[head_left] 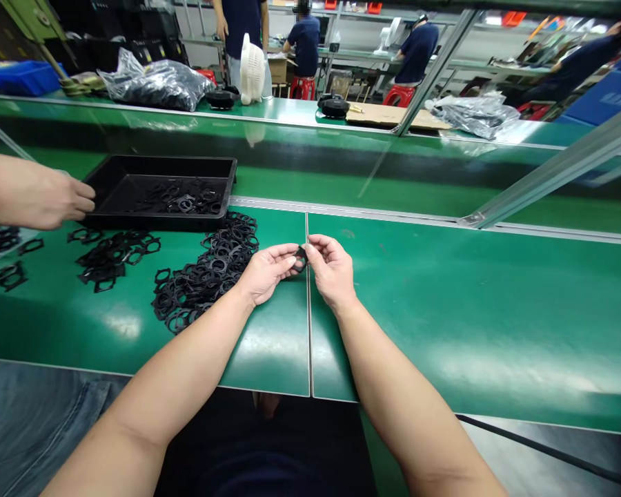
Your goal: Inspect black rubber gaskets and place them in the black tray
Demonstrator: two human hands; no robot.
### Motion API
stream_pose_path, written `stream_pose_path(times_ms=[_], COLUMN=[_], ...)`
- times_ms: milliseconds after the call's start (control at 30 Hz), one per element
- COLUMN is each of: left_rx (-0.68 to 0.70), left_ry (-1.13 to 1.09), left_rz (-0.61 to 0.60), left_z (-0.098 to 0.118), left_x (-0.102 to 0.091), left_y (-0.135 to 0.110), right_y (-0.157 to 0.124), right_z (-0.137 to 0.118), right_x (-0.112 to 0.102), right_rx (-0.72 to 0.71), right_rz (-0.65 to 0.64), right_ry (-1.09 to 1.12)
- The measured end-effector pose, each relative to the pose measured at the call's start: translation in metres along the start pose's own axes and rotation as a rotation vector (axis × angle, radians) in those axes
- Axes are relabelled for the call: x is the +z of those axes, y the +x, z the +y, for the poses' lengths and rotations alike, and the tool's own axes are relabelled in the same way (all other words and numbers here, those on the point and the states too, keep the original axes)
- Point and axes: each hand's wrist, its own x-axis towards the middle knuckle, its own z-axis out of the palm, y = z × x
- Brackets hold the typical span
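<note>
Between my two hands, a little above the green table, is a small black ring-shaped plastic part (301, 259). My left hand (269, 271) pinches its left side between thumb and fingers. On the opposite side, my right hand (332, 270) grips it with the thumb and curled fingers. Left of my left hand spreads a large pile of similar black ring parts (207, 276), lying loose on the table. The held part is partly covered by my fingertips, so its full outline is hidden.
A black tray (160, 222) with more ring parts stands behind the piles. A co-worker's hand (46, 197) reaches in at its left, above a smaller heap (114, 255). A metal rail (362, 212) runs along the back, with a slanted strut (548, 172) at right.
</note>
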Motion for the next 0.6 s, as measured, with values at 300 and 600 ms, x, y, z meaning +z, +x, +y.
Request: stream_pose_path(times_ms=[300, 600], left_rx=[0.206, 0.318], left_ry=[0.060, 0.180], left_rz=[0.082, 0.081], left_z=[-0.003, -0.006], left_x=[0.002, 0.003], left_y=[0.002, 0.002], right_y=[-0.004, -0.005], right_z=[-0.008, -0.011], right_x=[-0.006, -0.005], right_rx=[-0.394, -0.474], right_rz=[-0.033, -0.038], right_ry=[-0.406, -0.466])
